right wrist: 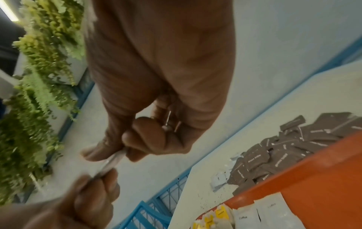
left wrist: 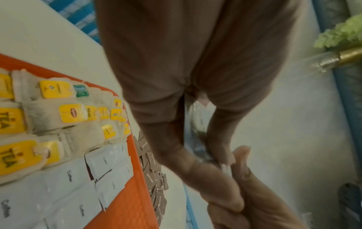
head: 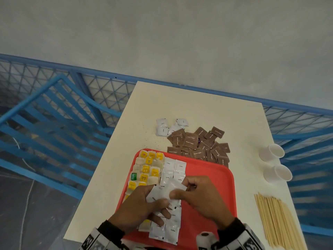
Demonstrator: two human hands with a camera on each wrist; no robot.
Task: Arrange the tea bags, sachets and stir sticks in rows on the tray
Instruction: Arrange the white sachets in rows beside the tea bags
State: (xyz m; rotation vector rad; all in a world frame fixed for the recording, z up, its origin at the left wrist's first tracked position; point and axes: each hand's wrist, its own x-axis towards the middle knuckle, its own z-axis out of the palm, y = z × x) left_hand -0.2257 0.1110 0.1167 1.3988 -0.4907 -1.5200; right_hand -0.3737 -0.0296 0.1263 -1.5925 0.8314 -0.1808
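Head view, lower centre of frame: both hands meet above the flat red plastic tray (head: 216, 177). The left hand (head: 142, 204) holds a small bundle of white square coffee sachets (head: 162, 193), thumb on top, fingers curled beneath. The right hand (head: 201, 195) pinches the right edge of the same bundle between thumb and forefinger. The bundle sits directly between the two hands, raised off the tray surface.

Right wrist view: the thin edge of the sachets runs from the right hand's fingertips (right wrist: 109, 148) at centre down to the left hand's curled fingers (right wrist: 98, 186) at lower left. Left wrist view is blurred; finger contact is visible but not the sachet detail.

On the tray, left part: paper tea bags with yellow tags (head: 147, 168) in columns, one with a green tag (head: 133, 176) at the left edge. Just right of them, laid white coffee sachets (head: 173, 170) in two columns, continuing below the hands toward the bottom of the frame.

On the cream rectangular table (head: 180, 109), above the tray: a loose heap of brown sugar sachets (head: 198, 145), touching the tray's upper rim. Upper left of that heap, a few loose white sachets (head: 169, 126). Right edge of the table: two white paper cups (head: 275, 163) on their sides. Lower right: a bundle of pale wooden stir sticks (head: 277, 221), lying parallel, well apart from the tray.
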